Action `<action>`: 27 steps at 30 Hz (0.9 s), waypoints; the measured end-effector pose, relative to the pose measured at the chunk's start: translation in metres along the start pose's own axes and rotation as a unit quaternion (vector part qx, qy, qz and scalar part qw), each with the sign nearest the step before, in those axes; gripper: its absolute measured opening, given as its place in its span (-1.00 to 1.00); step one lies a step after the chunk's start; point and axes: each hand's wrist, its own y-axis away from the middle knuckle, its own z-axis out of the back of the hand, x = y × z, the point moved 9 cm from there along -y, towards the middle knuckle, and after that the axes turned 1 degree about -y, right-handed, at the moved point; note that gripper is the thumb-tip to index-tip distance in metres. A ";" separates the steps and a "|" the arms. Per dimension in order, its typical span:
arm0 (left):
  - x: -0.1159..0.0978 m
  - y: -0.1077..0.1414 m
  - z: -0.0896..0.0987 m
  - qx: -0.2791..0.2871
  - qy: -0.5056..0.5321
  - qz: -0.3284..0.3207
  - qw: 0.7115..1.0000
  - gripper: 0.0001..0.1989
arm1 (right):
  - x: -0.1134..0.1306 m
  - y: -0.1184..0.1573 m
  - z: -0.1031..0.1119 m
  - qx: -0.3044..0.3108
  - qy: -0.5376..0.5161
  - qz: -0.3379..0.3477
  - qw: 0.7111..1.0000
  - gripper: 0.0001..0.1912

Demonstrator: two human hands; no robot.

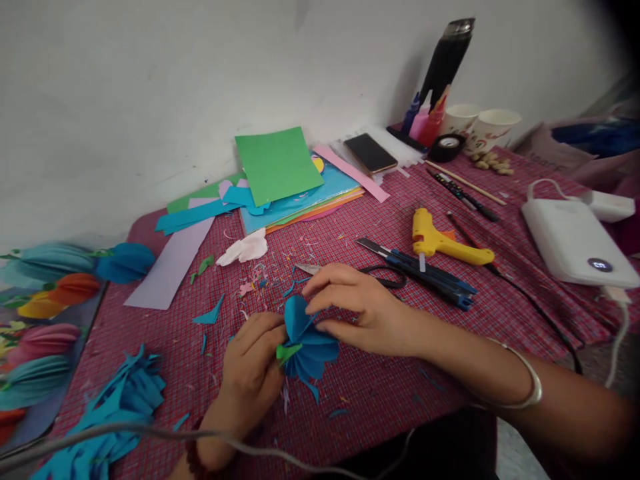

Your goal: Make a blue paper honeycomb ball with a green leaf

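Between my hands is a blue paper flower (313, 350) with fanned, folded petals and a small green paper piece at its left end. My left hand (255, 357) grips it at that green end, fingers curled round. My right hand (357, 307) is at its upper right, thumb and fingers bent around the edge of a petal. Just behind my right hand lies a pair of scissors (395, 275), partly covered by the fingers. Blue paper offcuts (210, 313) are scattered to the left of my hands.
A yellow glue gun (445, 243) and a blue utility knife (430, 277) lie to the right. Coloured paper sheets (280, 163) are stacked at the back. A white power bank (580, 240) sits far right. A grey cable (225, 437) crosses the front. Finished paper ornaments (55, 263) are at left.
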 end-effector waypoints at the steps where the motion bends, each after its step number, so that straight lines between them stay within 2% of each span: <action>1: 0.002 0.001 -0.001 0.004 0.002 0.010 1.000 -0.77 | -0.001 0.000 0.000 0.000 0.003 -0.006 1.000 -0.93; 2: 0.003 0.001 -0.002 0.009 0.006 0.018 1.000 -0.77 | -0.002 0.000 -0.002 0.005 0.004 -0.014 1.000 -0.97; 7: 0.012 0.007 -0.006 0.021 0.065 0.061 0.996 -0.85 | -0.006 0.000 -0.015 0.046 -0.025 -0.038 0.998 -0.91; 12: 0.023 0.008 -0.007 0.009 0.127 0.145 0.981 -0.86 | -0.010 0.003 -0.026 0.061 -0.078 -0.052 0.994 -0.84; 15: 0.025 0.007 -0.009 0.012 0.164 0.174 0.971 -0.84 | -0.011 0.005 -0.030 0.058 -0.079 -0.054 0.994 -0.83; 22: 0.025 0.008 -0.013 -0.008 0.174 0.189 0.966 -0.86 | -0.010 0.007 -0.036 0.065 -0.077 -0.049 0.994 -0.84; 27: 0.016 0.008 -0.013 -0.023 0.190 0.143 0.971 -0.84 | -0.004 0.007 -0.035 0.060 -0.071 -0.019 0.996 -0.84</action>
